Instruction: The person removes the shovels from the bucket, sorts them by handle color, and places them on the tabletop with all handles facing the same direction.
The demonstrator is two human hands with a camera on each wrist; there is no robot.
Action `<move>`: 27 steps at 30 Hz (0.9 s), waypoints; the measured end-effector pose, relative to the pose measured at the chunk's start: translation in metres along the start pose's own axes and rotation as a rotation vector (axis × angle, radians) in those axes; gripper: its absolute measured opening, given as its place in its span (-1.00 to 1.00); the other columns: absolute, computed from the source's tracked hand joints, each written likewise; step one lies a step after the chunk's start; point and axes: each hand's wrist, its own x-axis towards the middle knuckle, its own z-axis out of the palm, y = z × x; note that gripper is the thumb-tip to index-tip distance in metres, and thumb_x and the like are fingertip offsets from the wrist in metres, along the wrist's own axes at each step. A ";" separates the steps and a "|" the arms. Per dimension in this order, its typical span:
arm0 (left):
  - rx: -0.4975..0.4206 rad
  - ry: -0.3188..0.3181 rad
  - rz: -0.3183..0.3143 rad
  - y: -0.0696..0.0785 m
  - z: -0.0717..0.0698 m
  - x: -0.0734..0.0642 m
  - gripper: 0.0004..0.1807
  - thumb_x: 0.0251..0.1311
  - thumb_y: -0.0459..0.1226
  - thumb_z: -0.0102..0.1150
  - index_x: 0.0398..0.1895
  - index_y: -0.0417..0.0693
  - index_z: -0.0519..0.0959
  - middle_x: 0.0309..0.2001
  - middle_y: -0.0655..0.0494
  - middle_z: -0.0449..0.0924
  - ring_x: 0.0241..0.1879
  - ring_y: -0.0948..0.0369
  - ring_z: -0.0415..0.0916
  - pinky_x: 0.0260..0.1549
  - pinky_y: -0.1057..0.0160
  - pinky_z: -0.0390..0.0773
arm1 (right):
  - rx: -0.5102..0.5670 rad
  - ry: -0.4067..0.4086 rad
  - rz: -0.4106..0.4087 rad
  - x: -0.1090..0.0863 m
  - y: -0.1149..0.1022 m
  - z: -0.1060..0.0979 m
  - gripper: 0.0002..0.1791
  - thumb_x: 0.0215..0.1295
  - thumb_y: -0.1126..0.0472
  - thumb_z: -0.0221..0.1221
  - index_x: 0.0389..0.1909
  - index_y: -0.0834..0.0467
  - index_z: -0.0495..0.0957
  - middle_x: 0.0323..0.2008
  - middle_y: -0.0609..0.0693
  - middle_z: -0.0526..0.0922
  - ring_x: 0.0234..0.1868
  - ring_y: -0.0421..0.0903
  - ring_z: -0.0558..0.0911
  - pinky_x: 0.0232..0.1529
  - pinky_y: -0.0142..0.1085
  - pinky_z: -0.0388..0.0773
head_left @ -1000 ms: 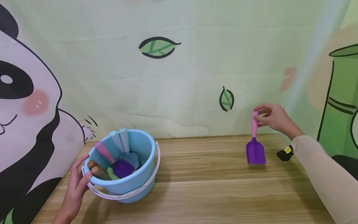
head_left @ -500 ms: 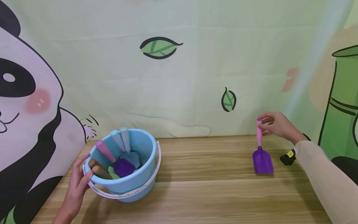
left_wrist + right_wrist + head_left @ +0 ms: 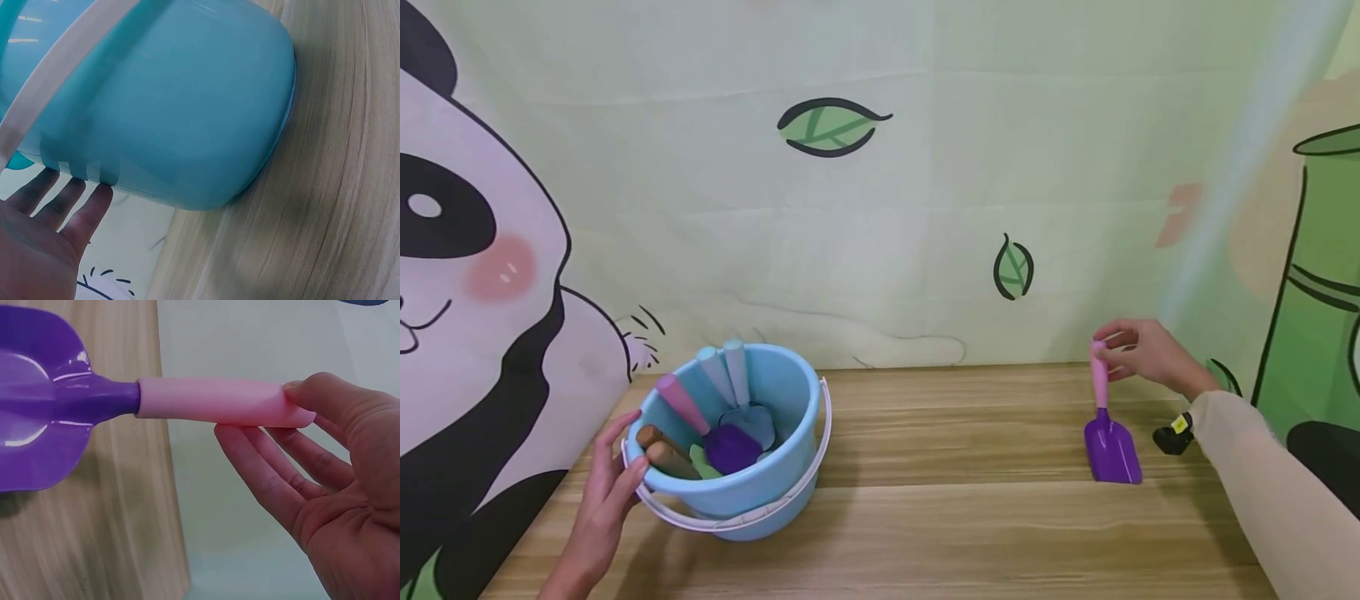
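I judge the work to be partway along: 1 purple plastic shovel with a pink handle (image 3: 1108, 442) is outside the round light-blue plastic bucket (image 3: 737, 497), upright, blade down, at the right of the wood-grained tabletop (image 3: 925, 517). It is not yet released, so its placing looks unfinished; I cannot tell whether its edge touches the wood. My right hand (image 3: 1138, 354) pinches the pink handle near its top end, thumb against fingertips. My left hand (image 3: 598, 508) has fingers nearly straight, laid against the bucket's outer wall rather than curled round it.

Counting, I have 2 purple shovels: 1 in my fingers, and 1 matching pink-handled shovel (image 3: 722, 442) inside the bucket. Also inside are 2 pale blue handles (image 3: 737, 375), 2 brown rounded handles (image 3: 672, 461) and 1 green piece (image 3: 702, 461), partly hidden. There is 1 bucket, with 1 white curved bail (image 3: 730, 525) lowered across its front.
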 end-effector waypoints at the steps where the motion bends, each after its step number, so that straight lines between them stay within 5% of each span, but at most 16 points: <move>1: 0.001 0.000 0.000 0.000 0.000 0.000 -0.39 0.58 -0.36 -0.22 0.62 0.08 0.01 0.31 0.22 0.29 0.18 0.43 0.42 -0.14 0.41 0.58 | 0.008 0.001 0.003 0.000 0.002 0.000 -0.51 0.48 0.23 0.22 0.28 0.42 0.40 0.18 0.54 0.46 -0.12 0.19 0.74 -0.18 -0.10 0.71; 16: -0.043 0.004 0.034 -0.011 -0.001 -0.001 -0.37 0.56 -0.41 -0.24 0.62 0.10 0.02 0.33 0.18 0.28 0.18 0.44 0.43 -0.15 0.42 0.58 | 0.128 0.042 -0.014 0.001 0.035 0.010 -0.42 0.53 0.11 0.18 0.35 0.39 0.29 0.27 0.51 0.30 -0.02 0.24 0.66 -0.07 0.12 0.65; 27: 0.027 0.001 0.007 -0.007 0.001 -0.003 -0.39 0.59 -0.33 -0.22 0.62 0.12 0.00 0.33 0.25 0.26 0.19 0.48 0.40 -0.14 0.41 0.57 | 0.143 0.007 0.001 0.003 0.052 0.015 -0.40 0.53 0.12 0.17 0.36 0.42 0.28 0.25 0.52 0.35 -0.04 0.15 0.68 -0.10 0.09 0.67</move>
